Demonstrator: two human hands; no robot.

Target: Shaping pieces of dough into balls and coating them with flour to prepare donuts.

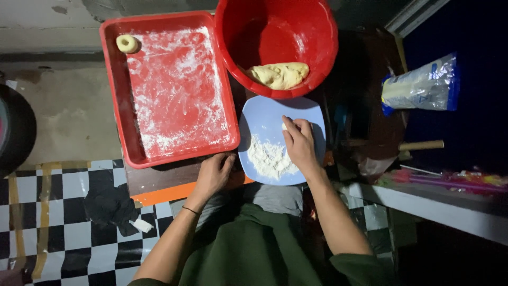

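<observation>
Red tray floured and open — red bowl crowds the plate.

A tray lies on the surface, with a ring of dough in its far left corner. To the right of the tray, touching its far right corner, stands a basin holding a lump of dough at its near side. Just in front of the basin, beside the tray's near right corner, sits a plate with a heap of flour on it. The right hand hovers over the plate; the left hand rests on the surface before the tray. Well to the right lies a bag, with a wooden handle in front of it. A cloth lies on the floor at near left.
</observation>
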